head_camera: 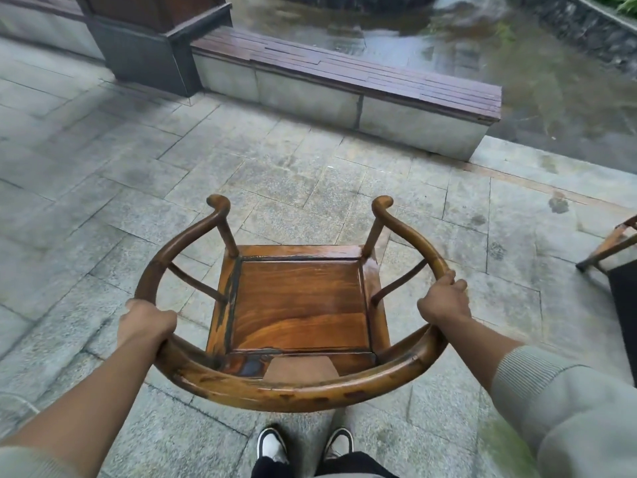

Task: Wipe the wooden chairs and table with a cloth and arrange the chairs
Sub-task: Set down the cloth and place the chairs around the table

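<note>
From the head view, the person is standing behind a round-backed wooden chair (pixel 300 305) on the stone-paved floor (pixel 103 167), so this looks like the arranging part; its seat is gleaming as if already wiped. No cloth or table is showing, so how much wiping is left I cannot tell. Part of a second chair (pixel 610 250) is poking in at the floor's right edge. The left hand (pixel 146 322) is gripping the curved rail's left side, fingers wrapped around it; the right hand (pixel 444 298) is clasping the right side likewise.
</note>
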{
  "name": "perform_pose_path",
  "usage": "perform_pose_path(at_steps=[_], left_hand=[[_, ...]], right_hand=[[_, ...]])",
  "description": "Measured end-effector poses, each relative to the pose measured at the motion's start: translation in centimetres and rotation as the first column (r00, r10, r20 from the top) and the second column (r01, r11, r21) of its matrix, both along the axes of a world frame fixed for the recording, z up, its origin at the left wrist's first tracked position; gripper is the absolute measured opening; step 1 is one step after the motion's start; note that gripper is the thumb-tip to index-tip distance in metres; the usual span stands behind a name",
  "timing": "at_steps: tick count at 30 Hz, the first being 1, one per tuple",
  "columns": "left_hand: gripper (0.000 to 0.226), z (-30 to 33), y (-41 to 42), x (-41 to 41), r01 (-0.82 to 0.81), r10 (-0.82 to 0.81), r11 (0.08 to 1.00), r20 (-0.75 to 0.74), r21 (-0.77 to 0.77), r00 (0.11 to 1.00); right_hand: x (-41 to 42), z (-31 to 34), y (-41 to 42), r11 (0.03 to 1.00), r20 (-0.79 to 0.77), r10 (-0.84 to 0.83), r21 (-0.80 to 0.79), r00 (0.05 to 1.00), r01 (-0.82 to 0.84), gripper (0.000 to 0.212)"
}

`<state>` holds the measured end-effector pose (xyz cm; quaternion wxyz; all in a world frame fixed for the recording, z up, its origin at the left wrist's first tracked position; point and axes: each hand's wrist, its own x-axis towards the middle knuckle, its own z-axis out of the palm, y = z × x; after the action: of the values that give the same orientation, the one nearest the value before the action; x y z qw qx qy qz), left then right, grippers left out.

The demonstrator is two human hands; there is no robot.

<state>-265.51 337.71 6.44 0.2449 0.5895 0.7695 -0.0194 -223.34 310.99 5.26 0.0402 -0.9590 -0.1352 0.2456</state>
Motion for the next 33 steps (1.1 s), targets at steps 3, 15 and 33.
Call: perform_pose_path(at_steps=[3, 15, 33], left_hand=[[0.065, -0.3, -0.1, 0.0, -0.033, 0.033, 0.999, -0.007, 0.0, 0.999], [0.064, 0.0, -1.0, 1.7, -0.025, 0.025, 1.0, 0.002, 0.012, 1.0], [0.076, -0.2, -0.8, 1.4, -0.005, 0.005, 0.999, -0.002, -0.032, 1.0]], right_hand=[[0.8, 0.1, -0.3, 0.983, -0.022, -0.17, 0.063, 0.985, 0.171, 0.086], [2.7, -1.1, -1.9, 0.952, -0.042, -0.282, 0.112, 0.958, 0.285, 0.051], [2.4, -0.2, -2.3, 0.919, -0.143, -0.318, 0.198, 0.937, 0.342, 0.045]])
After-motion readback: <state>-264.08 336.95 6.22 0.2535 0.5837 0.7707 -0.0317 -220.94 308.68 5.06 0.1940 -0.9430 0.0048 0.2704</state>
